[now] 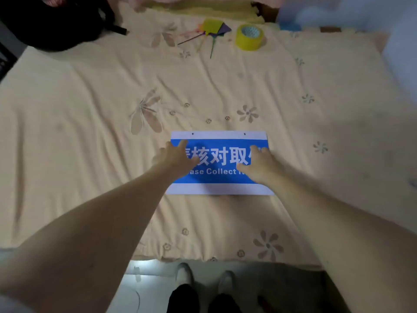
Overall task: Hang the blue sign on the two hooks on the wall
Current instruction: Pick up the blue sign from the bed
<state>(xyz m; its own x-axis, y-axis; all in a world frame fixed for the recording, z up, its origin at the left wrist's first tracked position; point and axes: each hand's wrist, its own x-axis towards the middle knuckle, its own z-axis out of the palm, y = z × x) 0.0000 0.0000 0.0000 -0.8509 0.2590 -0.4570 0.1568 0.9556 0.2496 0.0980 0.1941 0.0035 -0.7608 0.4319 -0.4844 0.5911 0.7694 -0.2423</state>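
1. Bottom centre of frame: person's two shoes (203, 277) on a pale floor, at the bed edge.
2. Frame centre: blue sign (220, 163) flat on the floral bed sheet (90, 132), white bands top and bottom, two small holes along its top band.
3. Left hand (174, 155) lies on the sign's left part, fingers spread, not gripping.
4. Right hand (259, 164) lies on the sign's right part, fingers spread, not gripping.
5. Upper centre: yellow tape roll (249, 37); just left of it, coloured flyswatters (209, 32).
6. Upper left: black bag (56, 21).
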